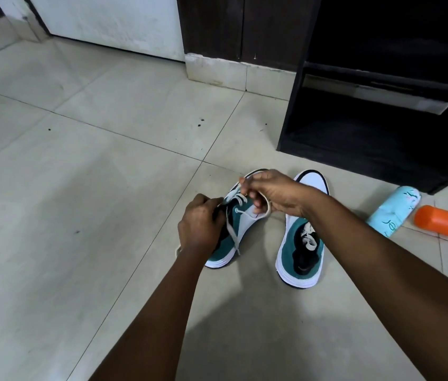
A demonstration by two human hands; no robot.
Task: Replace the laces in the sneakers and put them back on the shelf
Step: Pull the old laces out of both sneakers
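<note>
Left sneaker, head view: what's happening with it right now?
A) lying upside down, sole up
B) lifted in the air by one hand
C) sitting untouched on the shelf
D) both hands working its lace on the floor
D: the left sneaker sits upright on the floor tiles, with the left hand and right hand both pinching its pale lace.

Both forearms are bare to the frame edge, and the left hand (199, 225) and right hand (275, 192) are ungloved.

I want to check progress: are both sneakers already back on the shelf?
No, both the left sneaker and the right sneaker stand on the tiled floor before the dark shelf.
</note>
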